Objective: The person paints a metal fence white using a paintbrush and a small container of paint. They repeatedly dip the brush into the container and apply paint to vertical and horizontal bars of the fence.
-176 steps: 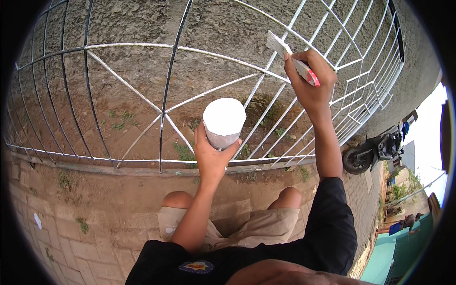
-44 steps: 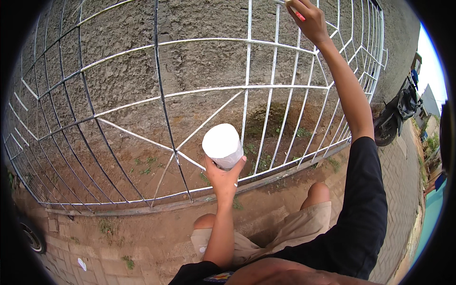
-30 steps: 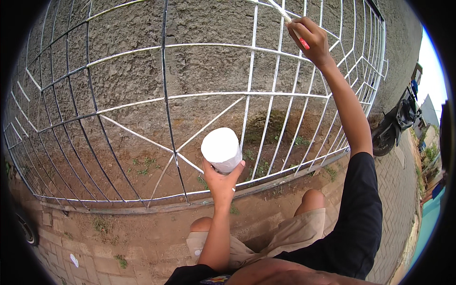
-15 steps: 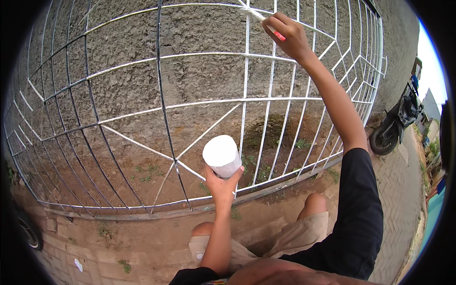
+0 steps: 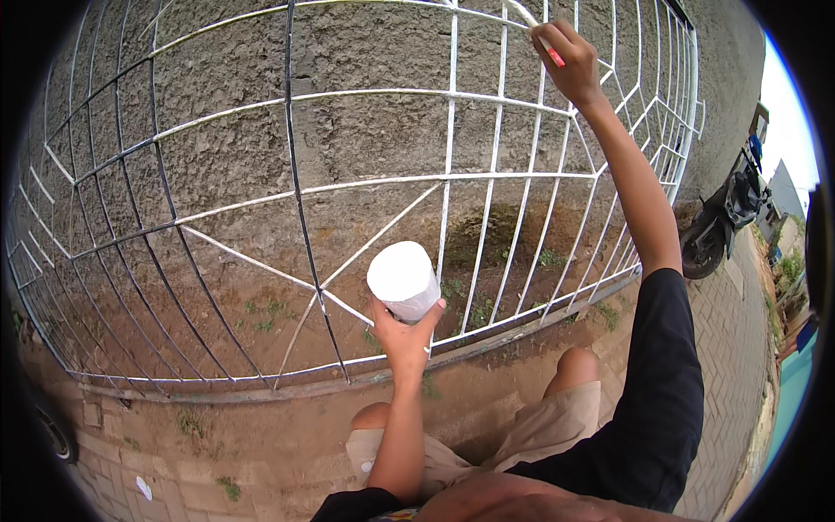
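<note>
My left hand (image 5: pixel 404 344) is wrapped round a white paint cup (image 5: pixel 403 280), held upright near the lower bars; white fills its top. Up at the fence's upper part, my right hand (image 5: pixel 570 65) grips a paintbrush (image 5: pixel 524 14) by its handle, whose red end (image 5: pixel 555 56) shows below the fingers. The brush's pale front end reaches up and left to the upper rail. Ahead stands a metal bar fence (image 5: pixel 374 184), its bars white on the right and mostly dark on the left, with white on several rails and diagonals.
Behind the bars rises a rough grey wall (image 5: pixel 226 78) with soil and small plants at its foot. A dark motorbike (image 5: pixel 726 213) is parked at the right on the paving (image 5: pixel 726 348). At the far left a wheel (image 5: pixel 52 431) shows. My bent knees are close to the fence's base.
My right hand has moved to the right and slightly down with the paintbrush, along the upper rail. The left hand and cup have hardly shifted.
</note>
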Motion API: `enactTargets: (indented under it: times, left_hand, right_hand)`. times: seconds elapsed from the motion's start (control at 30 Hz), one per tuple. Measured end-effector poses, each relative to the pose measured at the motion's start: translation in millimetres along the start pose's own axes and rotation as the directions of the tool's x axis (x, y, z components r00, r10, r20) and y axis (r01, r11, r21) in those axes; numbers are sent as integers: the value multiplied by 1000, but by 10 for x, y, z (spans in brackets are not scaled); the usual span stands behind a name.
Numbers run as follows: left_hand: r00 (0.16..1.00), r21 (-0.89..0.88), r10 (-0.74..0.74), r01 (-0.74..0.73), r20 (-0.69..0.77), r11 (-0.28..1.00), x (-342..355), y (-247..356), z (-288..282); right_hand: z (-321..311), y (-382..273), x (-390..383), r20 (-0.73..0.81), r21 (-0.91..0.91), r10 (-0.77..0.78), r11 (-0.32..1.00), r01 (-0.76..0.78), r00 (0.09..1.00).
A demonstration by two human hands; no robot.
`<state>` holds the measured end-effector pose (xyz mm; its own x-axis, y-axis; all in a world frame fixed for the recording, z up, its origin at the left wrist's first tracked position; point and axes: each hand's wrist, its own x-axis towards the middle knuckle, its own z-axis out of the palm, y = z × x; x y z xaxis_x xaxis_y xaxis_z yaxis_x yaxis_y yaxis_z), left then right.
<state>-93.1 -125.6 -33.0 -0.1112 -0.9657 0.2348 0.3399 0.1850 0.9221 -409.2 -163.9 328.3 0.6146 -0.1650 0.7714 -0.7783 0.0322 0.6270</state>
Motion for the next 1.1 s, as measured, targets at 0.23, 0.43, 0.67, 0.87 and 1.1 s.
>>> enactTargets:
  times: [0.23, 0.43, 0.67, 0.87, 1.1]
  left_hand:
    - [999, -29, 39, -39, 14, 999, 0, -13, -16]
    - [999, 6, 49, -50, 14, 999, -61, 90, -6]
    - [996, -43, 90, -91, -15, 995, 44, -55, -91]
    - [998, -15, 54, -54, 27, 998, -50, 32, 57]
    - [997, -14, 83, -83, -3, 996, 23, -69, 7]
  right_hand:
    - [179, -366, -223, 210, 57, -83, 996, 72, 974]
    - [116, -262, -79, -59, 125, 114, 987, -106, 992]
    - [134, -223, -217, 118, 117, 24, 992, -38, 993]
    - [26, -96, -5, 23, 144, 161, 976, -163, 987]
    - [56, -317, 132, -136, 61, 196, 980, -190, 971]
